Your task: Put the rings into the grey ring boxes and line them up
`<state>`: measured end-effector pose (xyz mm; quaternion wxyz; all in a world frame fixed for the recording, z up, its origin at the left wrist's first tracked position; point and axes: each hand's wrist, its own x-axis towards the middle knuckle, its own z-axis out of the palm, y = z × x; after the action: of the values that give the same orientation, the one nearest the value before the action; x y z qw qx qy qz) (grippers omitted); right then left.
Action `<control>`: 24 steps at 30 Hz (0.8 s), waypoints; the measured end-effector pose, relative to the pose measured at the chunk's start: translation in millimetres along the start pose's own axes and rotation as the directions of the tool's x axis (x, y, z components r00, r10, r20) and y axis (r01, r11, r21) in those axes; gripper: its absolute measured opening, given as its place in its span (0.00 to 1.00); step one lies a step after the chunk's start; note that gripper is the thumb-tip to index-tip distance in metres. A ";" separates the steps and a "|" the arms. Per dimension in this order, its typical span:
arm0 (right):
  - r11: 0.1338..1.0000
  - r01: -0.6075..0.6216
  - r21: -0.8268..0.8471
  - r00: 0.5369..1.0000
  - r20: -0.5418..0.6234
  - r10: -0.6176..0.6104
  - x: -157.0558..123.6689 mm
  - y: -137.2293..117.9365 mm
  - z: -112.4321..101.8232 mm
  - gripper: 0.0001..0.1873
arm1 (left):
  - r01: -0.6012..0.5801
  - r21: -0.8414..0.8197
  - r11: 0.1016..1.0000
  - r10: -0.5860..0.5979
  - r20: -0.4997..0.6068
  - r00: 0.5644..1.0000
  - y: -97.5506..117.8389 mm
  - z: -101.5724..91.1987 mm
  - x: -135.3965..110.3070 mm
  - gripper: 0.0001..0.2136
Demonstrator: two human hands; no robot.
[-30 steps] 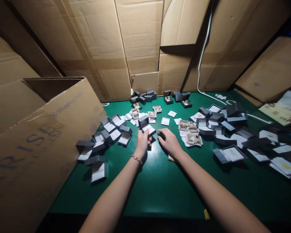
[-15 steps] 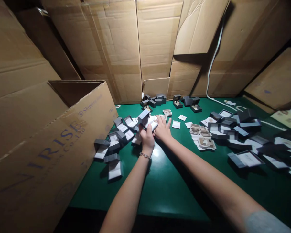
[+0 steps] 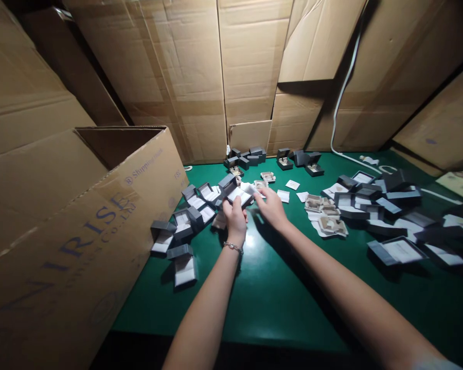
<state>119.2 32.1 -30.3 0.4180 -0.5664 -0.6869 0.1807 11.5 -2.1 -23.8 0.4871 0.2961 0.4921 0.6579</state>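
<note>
My left hand (image 3: 235,218) is closed round a small dark jewelry box (image 3: 228,186), lid up and pale lining showing, held above the green table. Just right of it, my right hand (image 3: 270,206) pinches a small white piece (image 3: 250,189) at the box's right edge; whether it is a card or a pad I cannot make out. Left of my hands lie several open boxes with white lining, among them one near the front (image 3: 184,267). Beyond my fingers are beige insert pieces (image 3: 267,177) and small white cards (image 3: 283,196).
A large printed carton (image 3: 139,205) stands open at the left. More dark boxes (image 3: 284,159) line the back, two with metallic pieces inside. On the right lie beige inserts (image 3: 332,225) and a heap of open boxes (image 3: 397,251). A white cable (image 3: 336,118) hangs down the cardboard wall.
My right hand has drawn back slightly to the right and now has a white piece between its fingers. My left hand keeps the box, now turned a little more open to view.
</note>
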 end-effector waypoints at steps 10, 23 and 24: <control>0.677 -0.361 0.642 0.894 0.030 0.447 -30.6 42.7 -55.8 0.22 | 0.345 0.188 0.920 -0.392 0.386 0.835 -15.0 9.6 -10.1 0.10; 0.445 -0.486 0.752 0.814 0.204 0.544 -36.6 31.7 -44.2 0.14 | 0.497 0.239 0.835 -0.551 0.353 0.756 -13.6 10.8 -10.6 0.11; 0.457 -0.482 0.747 0.820 0.200 0.537 -36.6 31.8 -45.0 0.14 | 0.488 0.245 0.838 -0.546 0.363 0.755 -13.7 10.9 -11.4 0.11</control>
<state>174.5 -2.7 -40.4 0.5666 -0.5158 -0.3261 0.5537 29.8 -8.3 -31.8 0.7225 0.3143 0.4820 0.3833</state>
